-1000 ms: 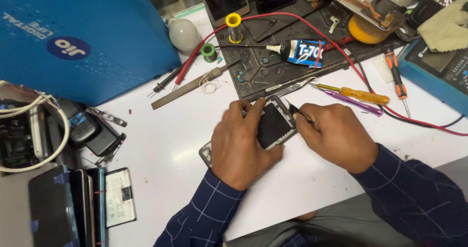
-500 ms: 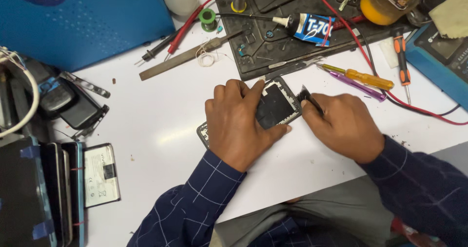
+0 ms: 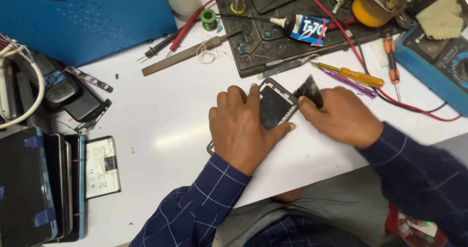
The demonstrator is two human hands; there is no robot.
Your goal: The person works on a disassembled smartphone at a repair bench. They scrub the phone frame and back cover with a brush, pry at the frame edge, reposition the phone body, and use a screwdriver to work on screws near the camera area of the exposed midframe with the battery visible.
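My left hand (image 3: 243,127) presses down on an opened phone (image 3: 275,105) lying on the white table (image 3: 161,110), fingers curled over its left side and thumb along its lower edge. My right hand (image 3: 341,115) pinches a thin dark piece (image 3: 311,88) at the phone's upper right corner; the piece is blurred and lifted away from the phone. Both sleeves are dark blue with a pale check.
A black work mat (image 3: 273,37) with a glue tube (image 3: 304,28) lies beyond the phone. A yellow-handled screwdriver (image 3: 353,74), purple tool (image 3: 348,84), orange screwdriver (image 3: 390,57) and red wire (image 3: 419,111) lie to the right. A blue box (image 3: 83,18), stacked phones (image 3: 44,183) and a battery (image 3: 102,166) sit left.
The view has shifted so the hands sit lower in frame. My right hand has pulled the dark piece up and away from the phone's corner; the left hand stays on the phone.
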